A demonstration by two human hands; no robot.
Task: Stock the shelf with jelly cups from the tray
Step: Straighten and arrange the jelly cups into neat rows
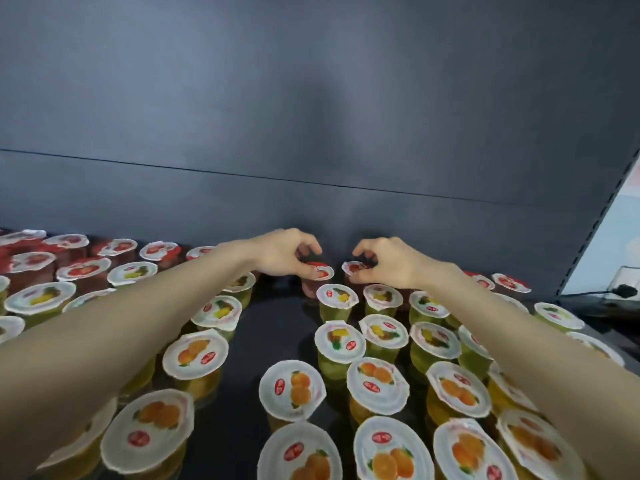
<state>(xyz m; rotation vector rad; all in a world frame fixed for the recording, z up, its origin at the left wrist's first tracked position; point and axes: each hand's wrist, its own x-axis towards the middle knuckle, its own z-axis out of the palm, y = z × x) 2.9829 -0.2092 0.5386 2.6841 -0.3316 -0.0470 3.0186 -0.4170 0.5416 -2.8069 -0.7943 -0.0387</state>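
Both my arms reach to the back of a dark shelf [277,320]. My left hand [284,252] grips a red strawberry jelly cup [320,273] from above, fingers curled over its lid. My right hand [384,259] grips another red jelly cup [351,268] the same way. The two cups stand side by side close to the grey back wall [311,209]. The tray is not in view.
Rows of jelly cups fill the shelf: red ones [83,268] along the back, yellow pineapple ones [337,297] in the middle, orange ones [292,386] at the front. A bare dark strip runs down the centre. A slotted shelf upright [588,233] rises at the right.
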